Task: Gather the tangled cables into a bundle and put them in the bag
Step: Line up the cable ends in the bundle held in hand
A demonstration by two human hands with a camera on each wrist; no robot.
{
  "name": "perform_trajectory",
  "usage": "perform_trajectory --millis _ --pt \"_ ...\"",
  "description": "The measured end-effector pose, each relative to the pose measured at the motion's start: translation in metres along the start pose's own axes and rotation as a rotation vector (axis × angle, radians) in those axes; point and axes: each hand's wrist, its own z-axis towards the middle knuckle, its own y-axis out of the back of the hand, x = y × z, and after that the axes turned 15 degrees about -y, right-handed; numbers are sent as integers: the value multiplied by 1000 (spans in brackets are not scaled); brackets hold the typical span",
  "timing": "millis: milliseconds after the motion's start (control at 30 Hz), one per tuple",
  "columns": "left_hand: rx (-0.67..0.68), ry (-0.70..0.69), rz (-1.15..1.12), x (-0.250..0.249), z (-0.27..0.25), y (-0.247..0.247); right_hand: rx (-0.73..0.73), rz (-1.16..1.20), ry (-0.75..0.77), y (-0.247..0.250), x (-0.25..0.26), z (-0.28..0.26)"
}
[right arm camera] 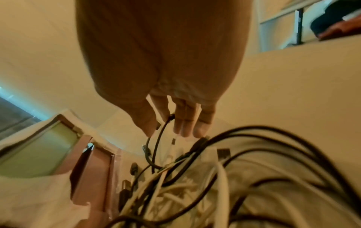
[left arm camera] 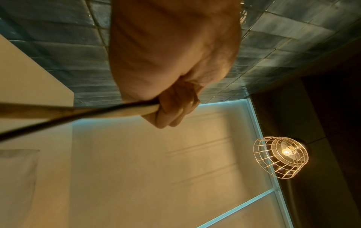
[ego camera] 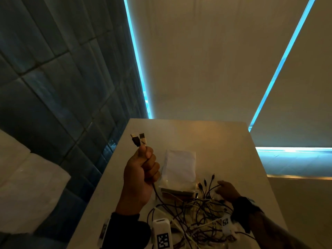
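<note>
Black and white cables [ego camera: 195, 211] heaped on my table [ego camera: 215, 141], bag [ego camera: 179, 169] at 12 o'clock; left hand [ego camera: 142, 175] clenched on two plug ends [ego camera: 139, 140], lifted to draw strands free, right hand [ego camera: 227, 191] slack-fingered, seemingly steadying the pile.

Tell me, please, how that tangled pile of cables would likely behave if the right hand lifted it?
The tangled cables are thin and looped, so probably floppy, sagging and trailing. Strands cross, so likely lifting as one clump. The right hand rests with straight fingers, so loose ends may slip.
</note>
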Motion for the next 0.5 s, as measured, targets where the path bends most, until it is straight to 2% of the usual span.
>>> perform_trajectory --millis 133,233,333,500 --pt "11 23 16 7 3 -1 -120 863 -8 -3 5 -19" --pt "14 28 72 16 4 -4 -114 1252 55 3 29 -54" --pt "26 11 179 25 5 -7 -55 1304 228 10 61 -93" --pt "27 5 427 42 5 -9 10 1181 516 13 102 -156"
